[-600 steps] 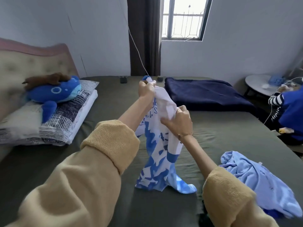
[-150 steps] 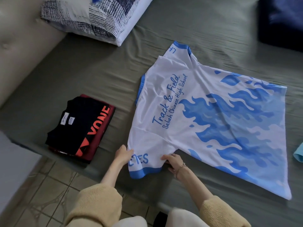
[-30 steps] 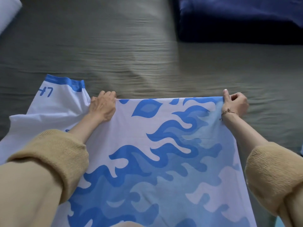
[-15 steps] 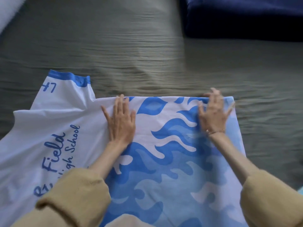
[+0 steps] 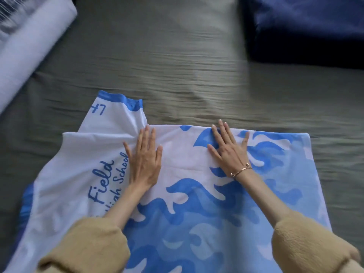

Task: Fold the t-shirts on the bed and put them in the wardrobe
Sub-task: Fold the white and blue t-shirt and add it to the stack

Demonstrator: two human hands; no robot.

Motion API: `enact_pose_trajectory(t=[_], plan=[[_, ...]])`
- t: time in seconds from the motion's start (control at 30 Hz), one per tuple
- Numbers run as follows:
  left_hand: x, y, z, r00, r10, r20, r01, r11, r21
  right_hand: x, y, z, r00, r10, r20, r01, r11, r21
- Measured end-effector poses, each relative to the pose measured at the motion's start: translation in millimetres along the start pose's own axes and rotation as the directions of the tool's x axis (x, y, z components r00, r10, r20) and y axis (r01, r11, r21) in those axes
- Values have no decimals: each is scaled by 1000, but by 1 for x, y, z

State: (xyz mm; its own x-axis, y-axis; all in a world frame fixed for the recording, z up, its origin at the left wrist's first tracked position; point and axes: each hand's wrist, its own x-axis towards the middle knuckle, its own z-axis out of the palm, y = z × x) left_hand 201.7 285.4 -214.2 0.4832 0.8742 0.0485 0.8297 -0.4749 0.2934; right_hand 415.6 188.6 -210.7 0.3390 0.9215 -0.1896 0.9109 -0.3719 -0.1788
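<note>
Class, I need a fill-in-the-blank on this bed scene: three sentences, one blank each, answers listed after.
1. Both hands lie ____ on the t-shirt.
2. The bracelet is on the ____ wrist.
3. The number printed on the sleeve by the left hand is ____.

Answers: flat; right; 47

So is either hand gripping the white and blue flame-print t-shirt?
No, the left hand and right hand press flat on the white and blue flame-print t-shirt.

Both hands rest on the t-shirt, pillow far left
</note>
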Motion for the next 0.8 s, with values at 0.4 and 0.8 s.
enact_pose_trajectory(t=[0.4,0.8], plan=[[102,-170,-81,832,-524,182,547,829,-114,127,-162,-27,993,-50,106,-17,831,556],[188,-173,-61,908,-323,268,418,752,-509,184,-170,-15,963,78,260,-233,726,647]])
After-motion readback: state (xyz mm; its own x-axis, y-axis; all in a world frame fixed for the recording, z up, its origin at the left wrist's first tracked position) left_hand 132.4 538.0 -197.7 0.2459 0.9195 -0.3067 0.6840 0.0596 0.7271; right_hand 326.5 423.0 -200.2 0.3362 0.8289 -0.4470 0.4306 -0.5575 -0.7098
